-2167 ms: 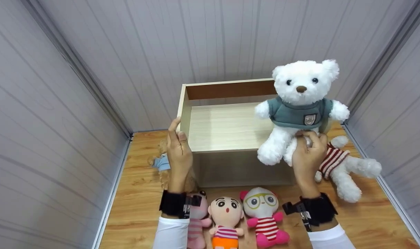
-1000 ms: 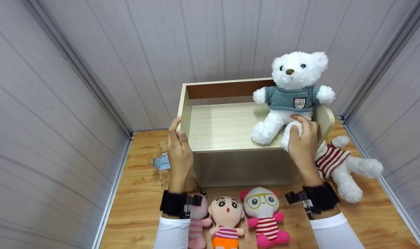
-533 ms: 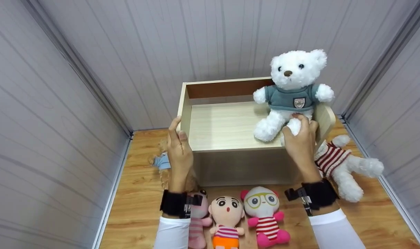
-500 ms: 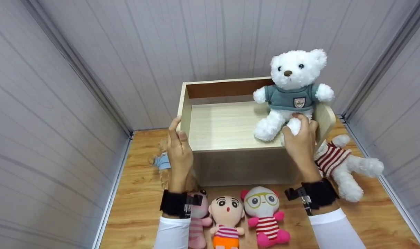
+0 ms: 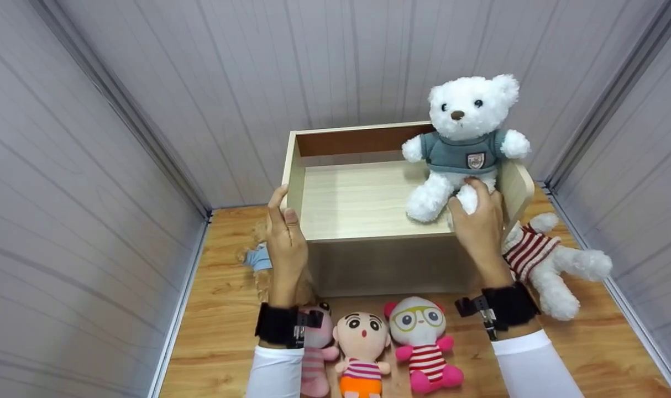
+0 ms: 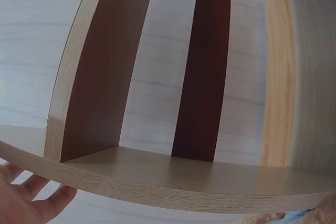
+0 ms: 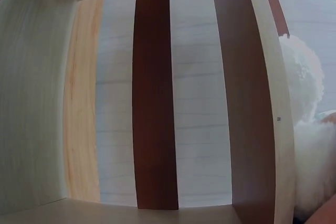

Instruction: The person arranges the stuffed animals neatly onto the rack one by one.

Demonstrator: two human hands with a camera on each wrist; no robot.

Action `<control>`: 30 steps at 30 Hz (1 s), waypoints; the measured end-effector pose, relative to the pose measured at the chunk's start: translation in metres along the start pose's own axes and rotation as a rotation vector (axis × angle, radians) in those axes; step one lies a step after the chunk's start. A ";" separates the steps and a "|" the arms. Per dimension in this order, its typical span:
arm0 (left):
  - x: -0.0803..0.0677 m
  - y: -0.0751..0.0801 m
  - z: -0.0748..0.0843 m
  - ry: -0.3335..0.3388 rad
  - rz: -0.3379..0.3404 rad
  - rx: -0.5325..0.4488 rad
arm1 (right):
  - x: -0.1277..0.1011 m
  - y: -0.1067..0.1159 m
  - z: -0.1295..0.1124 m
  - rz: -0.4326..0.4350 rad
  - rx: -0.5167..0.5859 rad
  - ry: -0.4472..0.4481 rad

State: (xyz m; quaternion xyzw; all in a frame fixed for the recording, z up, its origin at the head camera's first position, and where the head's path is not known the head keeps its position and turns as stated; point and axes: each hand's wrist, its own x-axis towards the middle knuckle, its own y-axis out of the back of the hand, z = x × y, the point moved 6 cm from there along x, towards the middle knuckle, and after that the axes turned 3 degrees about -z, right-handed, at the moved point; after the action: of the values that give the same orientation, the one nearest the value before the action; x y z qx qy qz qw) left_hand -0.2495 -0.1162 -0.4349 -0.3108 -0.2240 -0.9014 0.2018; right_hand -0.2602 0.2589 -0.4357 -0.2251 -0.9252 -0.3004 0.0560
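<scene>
A white teddy bear (image 5: 454,152) in a green sweater sits upright at the right end of the top tier of a small wooden shelf (image 5: 357,193). My right hand (image 5: 478,224) pinches one of its legs near the tier's front edge. White fur of the bear (image 7: 305,77) shows beside the shelf board in the right wrist view. My left hand (image 5: 287,249) rests against the outside of the shelf's left side panel, fingers pointing up along it. Fingertips (image 6: 62,198) show below that panel (image 6: 131,190) in the left wrist view.
Three dolls lie on the wooden floor in front: a partly covered pink doll (image 5: 316,354), a doll in orange shorts (image 5: 362,354) and a glasses-wearing doll (image 5: 421,342). A striped-sweater bear (image 5: 551,265) lies right. Left is a brown bear (image 5: 258,260). Panel walls (image 5: 346,61) surround everything.
The white teddy bear has come down from above the shelf's right front onto its top tier, moved by my right hand. My left hand has stayed at the side panel.
</scene>
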 end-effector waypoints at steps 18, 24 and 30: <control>-0.001 0.000 -0.003 0.033 -0.013 -0.013 | -0.007 0.006 0.009 0.071 0.108 0.180; -0.002 0.001 -0.003 0.039 -0.013 -0.003 | -0.011 0.008 0.011 0.121 0.145 0.248; -0.002 0.002 -0.003 0.036 -0.008 -0.004 | -0.015 0.009 0.013 0.151 0.152 0.291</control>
State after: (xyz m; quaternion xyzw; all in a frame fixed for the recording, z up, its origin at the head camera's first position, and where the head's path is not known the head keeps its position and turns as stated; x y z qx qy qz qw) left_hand -0.2484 -0.1184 -0.4380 -0.2941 -0.2199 -0.9080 0.2017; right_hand -0.2423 0.2672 -0.4449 -0.2435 -0.9078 -0.2541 0.2283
